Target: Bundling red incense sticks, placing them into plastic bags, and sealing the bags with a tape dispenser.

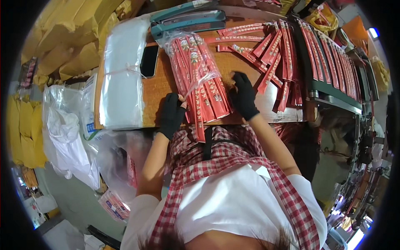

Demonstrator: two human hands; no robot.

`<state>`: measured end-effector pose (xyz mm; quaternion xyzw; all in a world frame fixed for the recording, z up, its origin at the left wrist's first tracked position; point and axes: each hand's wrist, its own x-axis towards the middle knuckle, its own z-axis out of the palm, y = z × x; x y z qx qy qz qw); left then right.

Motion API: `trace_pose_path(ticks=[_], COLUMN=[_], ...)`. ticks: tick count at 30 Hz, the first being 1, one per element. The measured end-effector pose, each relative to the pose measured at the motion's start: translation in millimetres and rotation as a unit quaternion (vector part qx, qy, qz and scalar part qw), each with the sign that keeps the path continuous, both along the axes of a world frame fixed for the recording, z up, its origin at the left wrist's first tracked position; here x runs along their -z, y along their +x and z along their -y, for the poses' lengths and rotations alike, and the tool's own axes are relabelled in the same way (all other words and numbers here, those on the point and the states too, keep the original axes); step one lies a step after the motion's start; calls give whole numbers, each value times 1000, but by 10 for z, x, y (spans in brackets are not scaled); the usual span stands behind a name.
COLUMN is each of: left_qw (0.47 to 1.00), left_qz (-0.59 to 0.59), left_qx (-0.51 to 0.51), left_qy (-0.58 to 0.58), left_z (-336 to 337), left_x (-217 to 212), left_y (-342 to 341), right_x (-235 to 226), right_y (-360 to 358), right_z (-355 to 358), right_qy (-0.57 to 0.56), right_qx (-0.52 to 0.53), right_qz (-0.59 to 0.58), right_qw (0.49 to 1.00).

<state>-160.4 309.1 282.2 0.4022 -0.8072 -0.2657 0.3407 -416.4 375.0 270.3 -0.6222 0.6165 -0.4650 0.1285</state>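
A clear plastic bag [203, 75] full of long, slim red printed packets [213, 100] lies in front of me on the wooden table. One packet [199, 125] sticks out past the others, over the table's near edge. My left hand [173, 112], in a black fingerless glove, is at the bag's lower left side, thumb and fingers closed on its plastic edge. To the right of the bag, my right hand [243, 96] wears a matching glove. Its fingers are bent but apart, with nothing seen in them. Loose red packets [271, 54] lie fanned out beyond it.
A bundle of flat clear bags [123, 83] lies at the left, beside a dark phone [149, 61]. Behind stands a teal bag sealer [187, 26]. At the right, a dark conveyor [310, 71] carries a row of red packets. White plastic bags [66, 133] hang left of the table.
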Motion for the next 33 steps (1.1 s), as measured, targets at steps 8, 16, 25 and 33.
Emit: trace_pose_path(ticks=[8,16,25,33], left_qw=[991,914,994,981], left_qz=[114,357,26,22], left_qx=[68,22,92,106], left_qy=[-12,-192,-45,161], left_z=[-396,-753,180,-191], left_x=[52,-1596,-3159,-3372], left_y=[342,454,468,238], right_x=[7,-1318,-3297,-2943], right_y=[344,127,-116,662], right_z=[-330,-659,222,-9], right_qy=[202,-52,-46,-376], right_qx=[-114,-82,-225,-115], right_qz=[34,-179,-143,-330], right_qw=[972,979,963,858])
